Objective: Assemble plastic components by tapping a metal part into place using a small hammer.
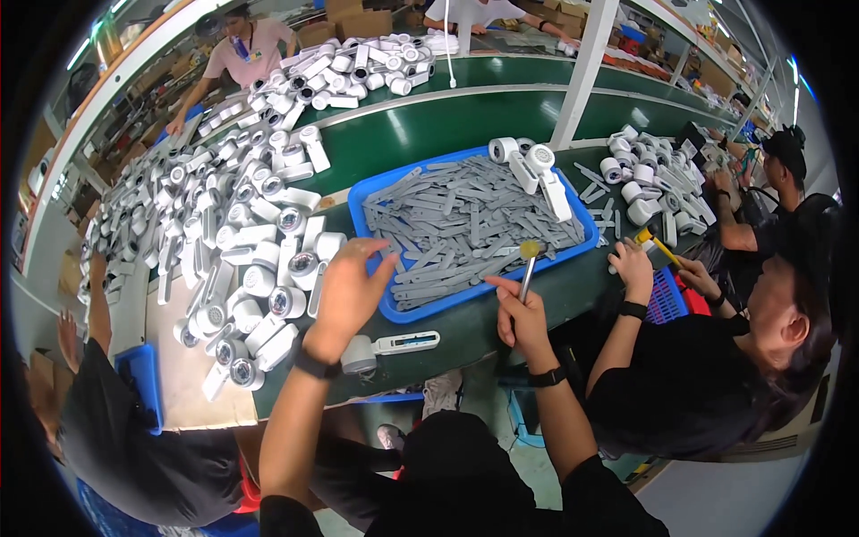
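Note:
In my right hand [523, 324] is a small mallet [530, 264] with a yellowish head and a metal shaft, held upright by the near rim of the blue tray. My left hand [352, 285] is raised at the tray's left rim, fingers curved and apart, with nothing visible in it. Between my wrists, on the green bench, lies a white handheld device [361, 355] with a round head. Its handle [407, 343] points right and shows a dark slot. Long grey plastic strips [465, 224] fill the blue tray [403, 315].
White round-headed devices [259, 282] are heaped on the left, with more [658, 170] at the right. Two devices [541, 170] rest on the tray's far right corner. A co-worker's hand [633, 268] is close on my right, beside a yellow-headed hammer [658, 243]. A white post [586, 72] stands behind the tray.

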Demonstrator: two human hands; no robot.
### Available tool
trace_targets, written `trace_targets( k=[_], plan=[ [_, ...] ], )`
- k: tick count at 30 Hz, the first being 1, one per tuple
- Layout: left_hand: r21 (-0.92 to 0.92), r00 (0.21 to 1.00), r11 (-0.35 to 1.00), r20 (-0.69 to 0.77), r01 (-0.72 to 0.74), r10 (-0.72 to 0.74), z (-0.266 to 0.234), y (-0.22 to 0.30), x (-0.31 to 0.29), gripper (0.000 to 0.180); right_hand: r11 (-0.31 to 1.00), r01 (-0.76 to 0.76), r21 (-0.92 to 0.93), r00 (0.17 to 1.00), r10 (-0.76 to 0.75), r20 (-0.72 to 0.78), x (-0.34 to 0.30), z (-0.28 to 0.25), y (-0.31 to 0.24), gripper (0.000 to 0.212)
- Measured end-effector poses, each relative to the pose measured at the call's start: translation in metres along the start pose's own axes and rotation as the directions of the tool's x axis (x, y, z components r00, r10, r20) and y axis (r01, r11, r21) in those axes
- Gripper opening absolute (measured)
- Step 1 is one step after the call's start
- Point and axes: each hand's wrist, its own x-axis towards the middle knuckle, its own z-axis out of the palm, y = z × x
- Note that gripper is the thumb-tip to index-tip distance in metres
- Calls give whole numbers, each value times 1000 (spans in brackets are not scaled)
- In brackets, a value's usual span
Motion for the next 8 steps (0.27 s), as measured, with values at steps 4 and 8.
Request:
trace_targets(
  k=[4,8],
  plan=[
    [98,981,994,178,56,-73,75,9,69,30,998,-60,-24,998,59,-35,2,8,3,32],
    [213,964,970,211,117,-163,142,14,95,46,992,-130,3,991,130,8,7,1,7,33]
  ],
)
